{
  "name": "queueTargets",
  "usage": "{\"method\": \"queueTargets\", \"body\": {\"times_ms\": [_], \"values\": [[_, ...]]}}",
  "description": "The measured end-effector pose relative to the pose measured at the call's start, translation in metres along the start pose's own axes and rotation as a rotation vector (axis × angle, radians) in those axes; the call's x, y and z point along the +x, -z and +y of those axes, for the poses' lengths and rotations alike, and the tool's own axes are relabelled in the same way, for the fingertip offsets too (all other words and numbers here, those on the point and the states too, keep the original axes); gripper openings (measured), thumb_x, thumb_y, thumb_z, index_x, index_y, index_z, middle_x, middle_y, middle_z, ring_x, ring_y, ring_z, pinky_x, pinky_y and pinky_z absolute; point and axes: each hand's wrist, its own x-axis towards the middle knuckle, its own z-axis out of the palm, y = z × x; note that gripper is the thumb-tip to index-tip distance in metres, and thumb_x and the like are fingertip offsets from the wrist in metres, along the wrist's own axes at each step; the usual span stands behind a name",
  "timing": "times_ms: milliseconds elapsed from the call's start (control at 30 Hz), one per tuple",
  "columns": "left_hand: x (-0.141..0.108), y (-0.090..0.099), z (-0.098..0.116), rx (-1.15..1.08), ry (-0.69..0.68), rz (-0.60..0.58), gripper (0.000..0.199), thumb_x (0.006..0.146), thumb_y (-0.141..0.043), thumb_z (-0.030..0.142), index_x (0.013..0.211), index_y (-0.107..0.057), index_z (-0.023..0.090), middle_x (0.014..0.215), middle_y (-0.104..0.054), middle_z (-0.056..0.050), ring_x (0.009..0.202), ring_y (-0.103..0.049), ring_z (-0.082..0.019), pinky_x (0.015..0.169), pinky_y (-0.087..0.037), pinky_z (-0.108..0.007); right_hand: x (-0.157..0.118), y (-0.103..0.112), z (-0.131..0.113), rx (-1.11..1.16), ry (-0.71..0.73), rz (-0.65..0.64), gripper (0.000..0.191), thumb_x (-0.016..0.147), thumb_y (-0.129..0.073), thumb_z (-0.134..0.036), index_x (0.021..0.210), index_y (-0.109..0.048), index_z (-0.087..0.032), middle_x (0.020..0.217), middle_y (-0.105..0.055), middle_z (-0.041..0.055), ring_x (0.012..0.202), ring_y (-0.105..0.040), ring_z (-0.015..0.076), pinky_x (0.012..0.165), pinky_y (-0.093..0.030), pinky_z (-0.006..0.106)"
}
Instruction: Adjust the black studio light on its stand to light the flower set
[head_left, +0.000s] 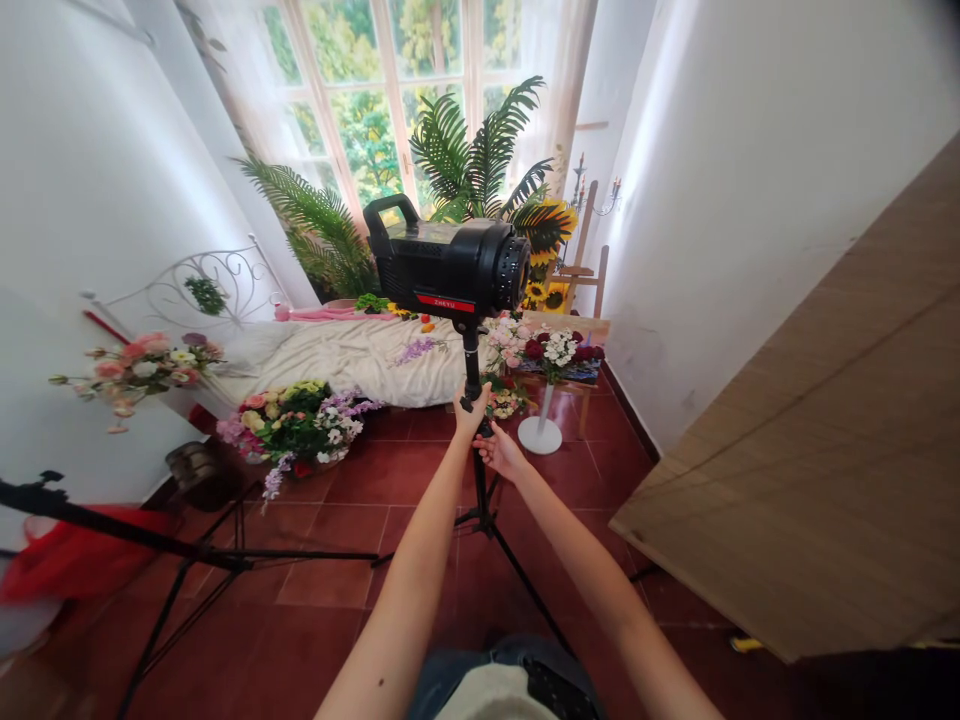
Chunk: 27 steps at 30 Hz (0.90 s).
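A black studio light with a red label and a top handle sits on a black light stand right in front of me. My left hand is wrapped around the stand's upper pole, just below the lamp. Slightly lower, my right hand has its fingers curled at the pole by a dark knob or collar; exactly what the fingertips grip is partly hidden. The stand's legs spread over the red tiled floor.
Another black stand stretches across the lower left. Flower arrangements, a white bed and a white-based flower stand lie ahead. A large wooden panel leans in from the right. Palm leaves stand by the window.
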Motion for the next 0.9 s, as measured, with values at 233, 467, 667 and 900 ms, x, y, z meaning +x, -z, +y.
{"method": "queueTargets", "body": {"times_ms": [233,467,667,900], "values": [[0.001,-0.002,-0.004,0.018,0.044,0.03,0.029,0.068,-0.066,0.039,0.057,-0.051,0.017,0.054,-0.048,0.002,0.053,-0.044,-0.011,0.054,-0.037,-0.024,0.003,-0.013,0.005,0.44,-0.058,-0.048,0.035,0.094,-0.028,-0.035,0.071,-0.047,-0.017,0.043,-0.042,-0.0071,0.031,-0.026,0.0049,0.031,-0.017,0.016],[0.0,0.0,0.0,0.022,0.052,0.027,0.029,0.068,-0.066,0.041,0.059,-0.053,0.017,0.056,-0.05,0.002,0.054,-0.045,-0.01,0.056,-0.037,-0.024,0.001,-0.018,0.015,0.445,0.019,-0.016,0.034,0.091,-0.032,-0.039,0.063,-0.038,-0.02,0.041,-0.032,-0.009,0.03,-0.021,0.0051,0.03,-0.013,0.016],[-0.001,0.001,0.004,-0.014,0.069,0.056,0.032,0.067,-0.065,0.045,0.061,-0.052,0.017,0.058,-0.051,0.001,0.053,-0.044,-0.01,0.053,-0.038,-0.024,0.0,-0.015,0.014,0.443,0.007,-0.064,0.033,0.09,-0.036,-0.042,0.066,-0.042,-0.019,0.045,-0.034,-0.0084,0.032,-0.023,0.0048,0.03,-0.015,0.014],[-0.003,0.005,0.008,-0.044,0.108,0.026,0.035,0.069,-0.062,0.049,0.064,-0.05,0.016,0.056,-0.049,0.001,0.051,-0.042,-0.009,0.049,-0.037,-0.022,-0.001,-0.022,0.007,0.357,0.026,-0.031,0.025,0.089,-0.037,-0.029,0.065,-0.042,-0.02,0.047,-0.037,-0.0067,0.034,-0.024,0.0057,0.031,-0.017,0.014]]}}
